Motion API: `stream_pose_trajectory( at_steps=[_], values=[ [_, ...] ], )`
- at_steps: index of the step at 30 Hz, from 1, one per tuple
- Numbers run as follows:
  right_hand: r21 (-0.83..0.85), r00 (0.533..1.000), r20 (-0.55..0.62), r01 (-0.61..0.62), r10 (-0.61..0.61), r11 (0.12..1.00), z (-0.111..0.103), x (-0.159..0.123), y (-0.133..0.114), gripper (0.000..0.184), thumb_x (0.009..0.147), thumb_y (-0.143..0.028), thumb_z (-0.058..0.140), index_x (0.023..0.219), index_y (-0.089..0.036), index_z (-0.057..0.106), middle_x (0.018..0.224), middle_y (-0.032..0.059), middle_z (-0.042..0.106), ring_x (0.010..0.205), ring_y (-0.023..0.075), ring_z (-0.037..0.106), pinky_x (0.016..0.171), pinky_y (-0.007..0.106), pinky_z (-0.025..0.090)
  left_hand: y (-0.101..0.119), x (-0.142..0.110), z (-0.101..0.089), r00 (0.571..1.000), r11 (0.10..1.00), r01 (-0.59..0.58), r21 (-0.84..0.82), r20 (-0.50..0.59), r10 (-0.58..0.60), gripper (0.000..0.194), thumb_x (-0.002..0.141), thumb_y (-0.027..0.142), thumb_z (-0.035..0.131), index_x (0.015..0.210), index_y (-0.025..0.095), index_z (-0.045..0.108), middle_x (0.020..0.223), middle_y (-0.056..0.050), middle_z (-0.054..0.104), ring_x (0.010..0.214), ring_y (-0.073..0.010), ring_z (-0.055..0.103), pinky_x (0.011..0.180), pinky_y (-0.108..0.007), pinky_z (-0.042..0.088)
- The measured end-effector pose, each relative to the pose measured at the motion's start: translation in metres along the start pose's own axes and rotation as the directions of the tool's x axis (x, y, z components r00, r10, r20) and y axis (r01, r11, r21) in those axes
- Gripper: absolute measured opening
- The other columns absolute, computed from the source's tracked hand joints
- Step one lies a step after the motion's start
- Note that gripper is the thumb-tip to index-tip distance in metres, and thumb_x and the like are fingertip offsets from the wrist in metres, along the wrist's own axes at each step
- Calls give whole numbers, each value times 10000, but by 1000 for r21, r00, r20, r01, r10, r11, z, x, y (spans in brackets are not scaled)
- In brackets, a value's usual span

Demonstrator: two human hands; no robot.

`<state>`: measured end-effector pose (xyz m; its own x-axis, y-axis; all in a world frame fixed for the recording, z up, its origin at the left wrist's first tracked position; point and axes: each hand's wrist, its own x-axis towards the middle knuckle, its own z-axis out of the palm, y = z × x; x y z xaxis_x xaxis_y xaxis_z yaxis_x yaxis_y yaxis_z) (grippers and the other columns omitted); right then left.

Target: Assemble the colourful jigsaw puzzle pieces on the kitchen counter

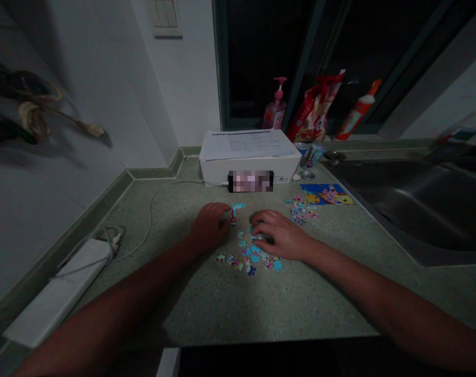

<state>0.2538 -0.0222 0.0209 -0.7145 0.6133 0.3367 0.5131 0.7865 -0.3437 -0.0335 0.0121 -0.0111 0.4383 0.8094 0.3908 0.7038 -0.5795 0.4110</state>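
Observation:
My left hand (210,225) rests on the counter with thumb and fingers apart and curved, just left of a small joined section of jigsaw puzzle (238,206) with light blue and red parts. My right hand (280,233) is palm down with its fingers spread over loose puzzle pieces (255,250). Its fingertips are close to light blue pieces, and whether they touch one is hard to see. The loose pieces lie scattered between and in front of both hands. A second pile of pieces (301,210) lies beyond my right hand, next to a colourful picture card (327,194).
A phone (251,181) on a cable leans against a white box (249,152) with printed paper on top. A white power strip (61,290) lies left. A steel sink (414,209) is on the right. A pump bottle (275,111) and red bag (318,107) stand by the window.

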Motion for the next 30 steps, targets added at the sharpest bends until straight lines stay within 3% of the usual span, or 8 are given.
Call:
stream_pose_trajectory(
  at_steps=[30],
  values=[
    [-1, 998, -24, -66, 66, 998, 4, 1, -5, 151, 920, -150, 745, 1043, -224, 699, 1189, 127, 733, 1180, 313, 688, 1043, 516, 549, 0, -1, 2, 1000, 1000, -19, 15, -23, 20, 374, 897, 181, 620, 1260, 201, 709, 1280, -142, 783, 1231, -334, 717, 1160, -565, 556]
  ],
)
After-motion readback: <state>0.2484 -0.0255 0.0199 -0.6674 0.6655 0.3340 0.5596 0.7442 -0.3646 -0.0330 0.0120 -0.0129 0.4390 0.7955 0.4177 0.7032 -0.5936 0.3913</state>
